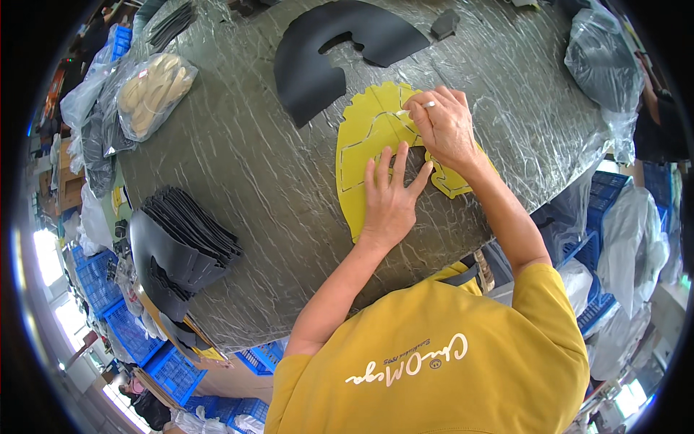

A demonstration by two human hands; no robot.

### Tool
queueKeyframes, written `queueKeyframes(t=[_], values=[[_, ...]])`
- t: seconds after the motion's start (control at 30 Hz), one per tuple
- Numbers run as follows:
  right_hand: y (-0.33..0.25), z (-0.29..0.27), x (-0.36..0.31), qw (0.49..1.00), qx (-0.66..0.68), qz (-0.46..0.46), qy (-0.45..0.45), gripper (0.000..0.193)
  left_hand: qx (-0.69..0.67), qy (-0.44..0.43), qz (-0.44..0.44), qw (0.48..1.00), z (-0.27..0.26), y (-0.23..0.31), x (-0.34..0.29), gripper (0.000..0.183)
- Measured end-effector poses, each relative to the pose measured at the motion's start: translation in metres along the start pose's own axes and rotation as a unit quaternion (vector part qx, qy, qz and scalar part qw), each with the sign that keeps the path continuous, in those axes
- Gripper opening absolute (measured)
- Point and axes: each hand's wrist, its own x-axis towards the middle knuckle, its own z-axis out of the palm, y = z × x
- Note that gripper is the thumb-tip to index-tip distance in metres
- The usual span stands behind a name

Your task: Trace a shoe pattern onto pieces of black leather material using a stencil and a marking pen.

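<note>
A curved yellow template (353,163) with a scalloped top edge and slotted lines lies flat on the dark table in front of me. My left hand (390,206) presses on it with fingers spread, beside its inner cut-out. Closed around a slim white pen (429,105), my right hand (447,130) is over the template's upper right part. The pen's tip points left, at a slotted line; whether it touches is too small to tell. Just beyond the template lies a curved black sheet piece (307,54). Whether another piece lies under the template is hidden.
A fanned stack of black pieces (184,239) sits at the table's left edge. Beyond it is a clear bag of beige pieces (155,94). A small dark scrap (445,24) lies at the far side. Plastic-wrapped bundles (603,61) and blue crates (603,192) flank the right.
</note>
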Motion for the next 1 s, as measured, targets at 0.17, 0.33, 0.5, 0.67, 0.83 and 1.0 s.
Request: queueKeyframes(t=[0.17, 0.33, 0.5, 0.67, 0.83, 1.0], values=[[-0.002, -0.001, -0.004, 1.0, 0.014, -0.003, 0.012, 0.011, -0.001, 0.001, 0.007, 1.0, 0.002, -0.001, 0.0, 0.061], [-0.004, -0.008, -0.009, 1.0, -0.003, -0.01, 0.008, 0.008, 0.01, -0.001, 0.016, 1.0, 0.001, -0.002, 0.0, 0.059], [-0.007, -0.015, -0.016, 1.0, 0.0, -0.018, 0.016, 0.005, 0.003, 0.006, 0.016, 1.0, 0.002, -0.002, 0.0, 0.058], [-0.005, -0.016, -0.022, 1.0, -0.004, -0.015, 0.022, 0.005, 0.002, 0.01, 0.017, 1.0, 0.002, -0.002, 0.0, 0.057], [-0.005, -0.023, -0.027, 0.999, -0.015, -0.024, 0.014, 0.004, 0.004, 0.014, 0.017, 1.0, 0.002, -0.002, 0.0, 0.057], [-0.006, -0.03, -0.035, 1.0, -0.013, -0.01, 0.014, 0.004, 0.013, 0.012, 0.017, 1.0, 0.001, -0.001, 0.001, 0.059]])
